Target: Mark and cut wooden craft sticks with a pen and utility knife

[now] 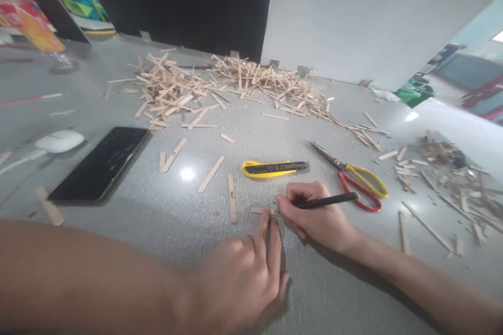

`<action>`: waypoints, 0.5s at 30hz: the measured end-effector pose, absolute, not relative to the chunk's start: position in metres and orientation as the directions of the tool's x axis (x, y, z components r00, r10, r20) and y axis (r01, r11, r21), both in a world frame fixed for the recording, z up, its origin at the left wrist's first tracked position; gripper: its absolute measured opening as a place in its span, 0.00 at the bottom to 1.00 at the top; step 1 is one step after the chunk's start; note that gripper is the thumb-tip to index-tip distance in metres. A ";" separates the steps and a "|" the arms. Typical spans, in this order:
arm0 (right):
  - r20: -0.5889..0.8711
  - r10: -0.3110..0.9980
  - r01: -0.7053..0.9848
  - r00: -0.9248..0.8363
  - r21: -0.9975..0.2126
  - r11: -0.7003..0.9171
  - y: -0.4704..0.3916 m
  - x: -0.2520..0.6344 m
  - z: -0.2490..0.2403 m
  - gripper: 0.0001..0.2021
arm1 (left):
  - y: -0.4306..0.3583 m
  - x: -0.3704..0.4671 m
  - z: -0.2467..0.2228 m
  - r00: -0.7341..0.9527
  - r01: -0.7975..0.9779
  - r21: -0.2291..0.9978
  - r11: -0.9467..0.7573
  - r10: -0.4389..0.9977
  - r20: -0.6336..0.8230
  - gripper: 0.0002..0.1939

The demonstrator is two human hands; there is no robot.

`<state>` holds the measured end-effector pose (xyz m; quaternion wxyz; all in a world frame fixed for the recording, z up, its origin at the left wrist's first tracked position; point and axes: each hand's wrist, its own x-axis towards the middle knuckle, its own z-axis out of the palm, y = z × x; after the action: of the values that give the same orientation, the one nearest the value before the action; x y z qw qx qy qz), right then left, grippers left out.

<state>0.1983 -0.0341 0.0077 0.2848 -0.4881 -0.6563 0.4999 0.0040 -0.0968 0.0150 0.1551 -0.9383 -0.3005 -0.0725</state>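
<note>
A short wooden craft stick [258, 210] lies on the grey table. My left hand [245, 272] rests the tips of its stretched index and middle fingers on it, thumb apart. In my right hand [318, 214], a slim black pen-shaped tool [332, 200] is pinched like a pencil; its tip, at the stick's right end, is hidden by my fingers. Left of the stick lies another craft stick [232, 199] with a dark notch in it. Just beyond my hands is a yellow and black box cutter [275, 168]. Scissors [346, 170] with red and yellow handles lie partly open beyond my right hand.
Heaps of craft sticks [173, 86] lie along the back, before a black and white panel [334, 15]. A phone [104, 165] and a white mouse-like device [59, 141] are at left. Broken sticks and scraps [466, 196] litter the right side. A bottle [43, 31] stands far left.
</note>
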 end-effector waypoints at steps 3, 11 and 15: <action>-0.126 0.925 0.355 -0.359 -0.935 0.010 -0.034 0.198 0.008 0.22 | -0.097 0.004 0.015 0.812 0.583 -0.243 -0.775 0.542 0.218 0.32; -0.126 0.927 0.356 -0.354 -0.935 0.009 -0.033 0.199 0.008 0.22 | -0.098 0.005 0.013 0.804 0.593 -0.229 -0.772 0.550 0.227 0.32; -0.120 0.926 0.356 -0.357 -0.934 0.016 -0.033 0.199 0.007 0.22 | -0.098 0.005 0.013 0.811 0.583 -0.236 -0.777 0.543 0.217 0.32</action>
<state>0.1990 -0.0329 0.0072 0.2843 -0.4904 -0.6536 0.5015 0.0047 -0.0983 0.0128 0.1476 -0.9401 -0.2995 -0.0687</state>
